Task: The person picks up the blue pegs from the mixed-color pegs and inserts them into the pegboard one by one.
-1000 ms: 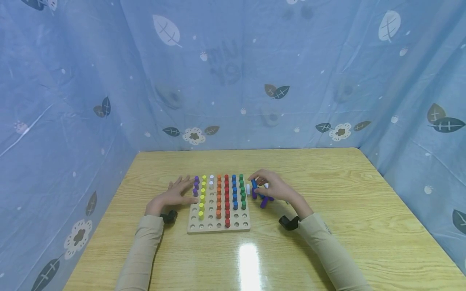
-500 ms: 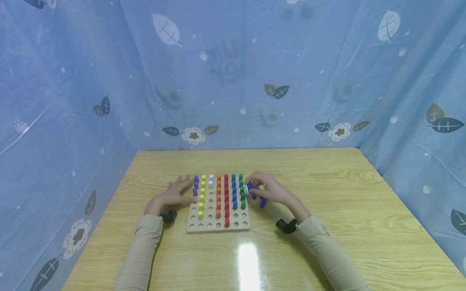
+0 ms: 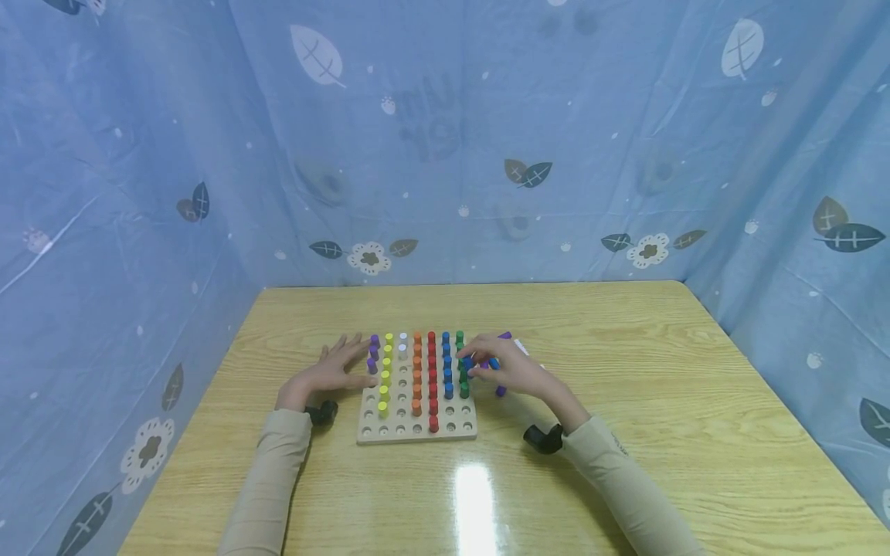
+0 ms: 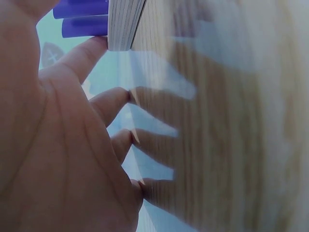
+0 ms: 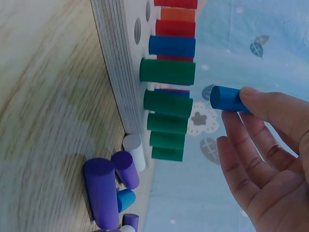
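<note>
A light wooden pegboard (image 3: 409, 439) carries upright rows of purple, yellow, white, orange, red, blue and green pegs. In the right wrist view, my right hand (image 5: 275, 154) pinches a blue peg (image 5: 224, 98) between thumb and fingers, raised clear of the green pegs (image 5: 166, 71). The head view puts that hand (image 3: 513, 366) over the board's right edge. My left hand (image 3: 330, 374) lies with spread fingers at the left edge, close to the purple pegs (image 3: 372, 353). Its fingertips touch the tabletop in the left wrist view, and the index finger meets the board's side.
Loose pegs lie right of the board, partly hidden under my right hand: purple ones (image 5: 101, 193), a blue one (image 5: 126, 199) and a white one (image 5: 134, 152). Bare holes run along the board's near side. A patterned blue curtain (image 3: 459, 154) surrounds the wooden table (image 3: 591, 494).
My right hand has moved left from the loose pegs to the board's right edge, carrying a blue peg. Some loose pegs have shifted. My left hand stays in place.
</note>
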A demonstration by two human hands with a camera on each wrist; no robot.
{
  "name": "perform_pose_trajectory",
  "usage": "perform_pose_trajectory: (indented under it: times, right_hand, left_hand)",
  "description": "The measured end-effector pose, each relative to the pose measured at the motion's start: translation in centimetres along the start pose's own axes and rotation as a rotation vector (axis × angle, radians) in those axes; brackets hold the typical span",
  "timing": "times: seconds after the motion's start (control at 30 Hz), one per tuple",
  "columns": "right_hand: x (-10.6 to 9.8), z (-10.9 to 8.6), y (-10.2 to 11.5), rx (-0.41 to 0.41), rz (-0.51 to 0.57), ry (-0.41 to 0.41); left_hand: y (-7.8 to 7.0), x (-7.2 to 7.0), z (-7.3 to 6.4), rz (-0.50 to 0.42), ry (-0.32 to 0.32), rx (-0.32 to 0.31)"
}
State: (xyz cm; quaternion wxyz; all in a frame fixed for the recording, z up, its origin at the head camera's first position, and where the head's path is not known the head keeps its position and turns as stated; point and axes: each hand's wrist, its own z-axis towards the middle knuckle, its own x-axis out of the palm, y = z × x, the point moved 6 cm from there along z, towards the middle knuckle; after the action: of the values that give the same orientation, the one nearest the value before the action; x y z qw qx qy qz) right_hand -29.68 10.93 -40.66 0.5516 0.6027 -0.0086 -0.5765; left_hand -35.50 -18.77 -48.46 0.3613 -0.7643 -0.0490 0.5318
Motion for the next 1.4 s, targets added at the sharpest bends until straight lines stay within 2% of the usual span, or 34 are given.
perform_pose_trajectory:
  times: [0.13, 0.43, 0.53, 0.9, 1.13, 1.4]
  right_hand:
    - [0.2, 0.0, 0.6, -0.033, -0.005, -0.004]
    - [0.7, 0.0, 1.4, -0.010, -0.061, 0.001]
    - [1.1, -0.1, 1.4, -0.005, -0.061, 0.015]
    - [2.2, -0.2, 1.9, -0.069, -0.041, 0.061]
    - [2.7, -0.4, 2.1, -0.094, -0.054, 0.066]
    - [3.3, -0.6, 2.3, -0.098, -0.058, 0.086]
  left_hand:
    - [-0.1, 0.0, 0.0, -0.003, -0.002, 0.002]
    - [0.0, -0.1, 0.1, 0.008, -0.008, 0.009]
    - [0.0, -0.1, 0.0, 0.008, -0.005, 0.007]
    - [-0.5, -0.1, -0.3, 0.012, -0.007, 0.005]
    - [-0.4, 0.0, -0.3, 0.002, -0.015, 0.025]
    - [-0.3, 0.0, -0.2, -0.006, -0.009, 0.004]
